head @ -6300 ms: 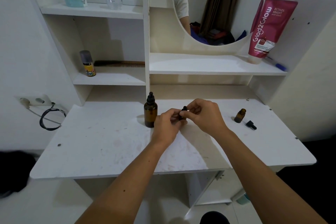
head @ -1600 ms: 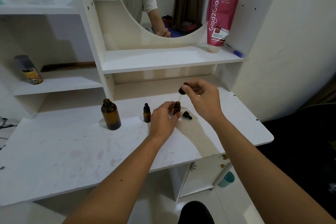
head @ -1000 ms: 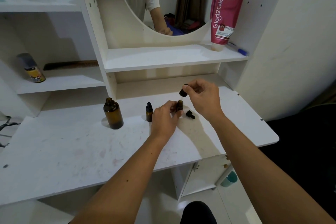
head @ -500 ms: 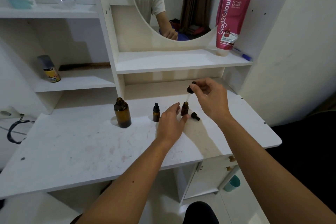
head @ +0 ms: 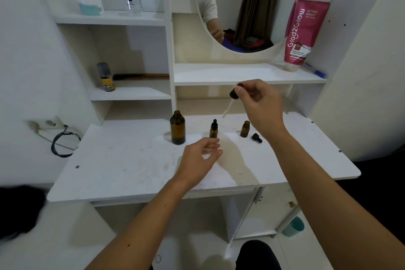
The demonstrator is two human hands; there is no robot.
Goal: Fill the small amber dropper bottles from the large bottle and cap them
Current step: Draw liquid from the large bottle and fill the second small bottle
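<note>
Large bottle (head: 178,130) stands uncapped on the white desk (head: 122,160), left of the rest, untouched. Just right of it, capped small bottle (head: 213,130) w/ its black dropper top on, so that one looks done, tho fill level can't be read thru the amber glass. Left hand (head: 200,161) hovers low in front of it, fingers loosely spread, holding nothing. Further right, open small bottle (head: 245,129) has no cap; its small cap (head: 256,138) lies on its side just beside it. Right hand (head: 258,103) is raised above, thumb & fingertips pinching the bulb of the big dropper (head: 231,99), glass tube angled down-left. Est: roughly halfway; left to do = finish filling bottle 2, cap it, recap the big one.
</note>
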